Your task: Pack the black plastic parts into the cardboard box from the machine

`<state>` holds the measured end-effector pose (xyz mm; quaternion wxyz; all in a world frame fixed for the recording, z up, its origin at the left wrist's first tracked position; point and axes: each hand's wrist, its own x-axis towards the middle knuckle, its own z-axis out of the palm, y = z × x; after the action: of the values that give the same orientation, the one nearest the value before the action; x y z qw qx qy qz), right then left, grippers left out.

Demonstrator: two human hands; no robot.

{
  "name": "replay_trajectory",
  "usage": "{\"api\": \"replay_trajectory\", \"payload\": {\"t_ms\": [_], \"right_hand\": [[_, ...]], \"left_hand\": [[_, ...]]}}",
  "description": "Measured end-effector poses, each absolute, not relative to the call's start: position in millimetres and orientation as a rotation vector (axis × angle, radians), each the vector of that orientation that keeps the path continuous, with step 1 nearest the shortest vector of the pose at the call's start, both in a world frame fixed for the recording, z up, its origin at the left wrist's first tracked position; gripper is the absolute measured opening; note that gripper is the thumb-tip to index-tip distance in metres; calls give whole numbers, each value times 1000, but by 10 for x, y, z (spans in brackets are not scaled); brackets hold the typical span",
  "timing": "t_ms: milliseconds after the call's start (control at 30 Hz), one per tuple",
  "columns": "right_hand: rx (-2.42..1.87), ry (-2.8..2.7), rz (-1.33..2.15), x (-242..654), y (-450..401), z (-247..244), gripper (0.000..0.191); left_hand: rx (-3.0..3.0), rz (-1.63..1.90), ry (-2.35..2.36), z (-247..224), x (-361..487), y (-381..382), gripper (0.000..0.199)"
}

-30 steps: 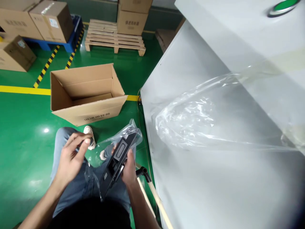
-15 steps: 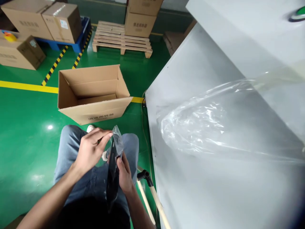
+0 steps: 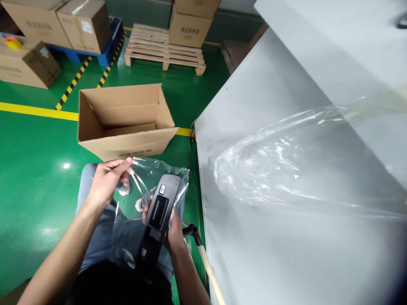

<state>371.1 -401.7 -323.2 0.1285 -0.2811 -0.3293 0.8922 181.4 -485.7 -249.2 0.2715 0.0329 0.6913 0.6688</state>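
The edge of a clear plastic bag is pinched between the thumb and fingertips of the left hand, just on the near side of the open carton. A long black panel is clasped by the right hand, fingers at one edge and thumb at the other; it is held over the lap, nearer than the carton, toward its right end. Film is seen on both sides of the panel. Right of the carton, crumpled film is spread across a pale surface. Beyond the carton, boxes are stacked on a wooden pallet.
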Motion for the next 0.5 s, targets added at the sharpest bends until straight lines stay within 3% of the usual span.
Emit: {"api": "replay_trajectory", "payload": {"t_ms": [100, 233, 400, 500], "right_hand": [[-851, -752, 2711, 3641, -4019, -3142, 56], [-967, -613, 2554, 3588, -3920, -3103, 50], [-1012, -509, 2408, 3515, -3735, -3060, 46], [-1043, -442, 2363, 3478, -3641, -3008, 43]], "left_hand": [[-89, 1952, 1641, -2541, 1678, -4873, 37], [-160, 2052, 1563, -2634, 1690, -5071, 47], [193, 1581, 1530, -2863, 2106, -5432, 75], [290, 1359, 1493, -2957, 2302, -5539, 66]]}}
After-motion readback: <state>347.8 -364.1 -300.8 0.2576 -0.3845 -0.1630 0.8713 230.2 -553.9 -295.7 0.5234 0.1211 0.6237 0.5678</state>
